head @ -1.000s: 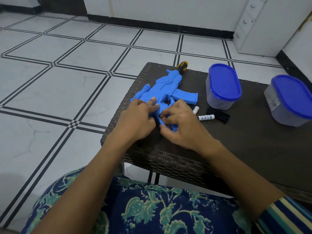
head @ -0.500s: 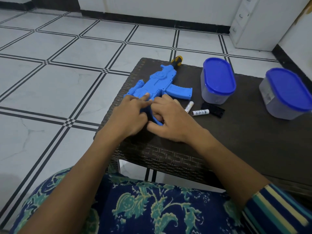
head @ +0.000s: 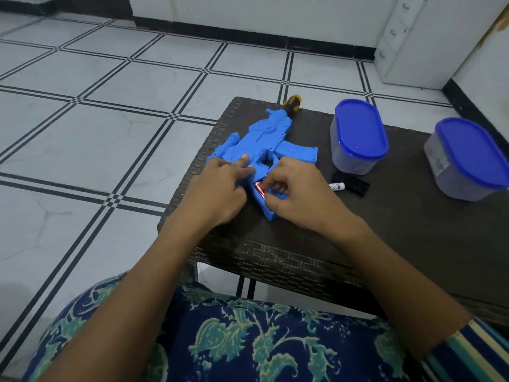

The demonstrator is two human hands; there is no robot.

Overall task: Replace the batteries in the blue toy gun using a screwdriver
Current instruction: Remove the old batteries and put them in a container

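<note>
A blue toy gun (head: pixel 264 140) lies flat on the dark woven table (head: pixel 399 235), its grip pointing toward me. My left hand (head: pixel 220 186) rests on the gun's body with straight fingers pressing it down. My right hand (head: pixel 298 195) is over the grip, its fingertips pinching a red battery (head: pixel 259 189) that sits in the open grip compartment. A white battery (head: pixel 337 186) lies just right of my right hand, partly hidden by it. A screwdriver with a black and yellow handle (head: pixel 292 103) pokes out beyond the gun's far end.
A small black cover piece (head: pixel 350 184) lies beside the white battery. Two clear tubs with blue lids stand on the table: one (head: pixel 358 136) behind the cover, another (head: pixel 468 158) at the right edge. Tiled floor lies to the left; my patterned lap is below the table.
My right hand has shifted off the grip's middle, and the red battery in the compartment now shows under its fingertips. My left hand stays on the gun's body.
</note>
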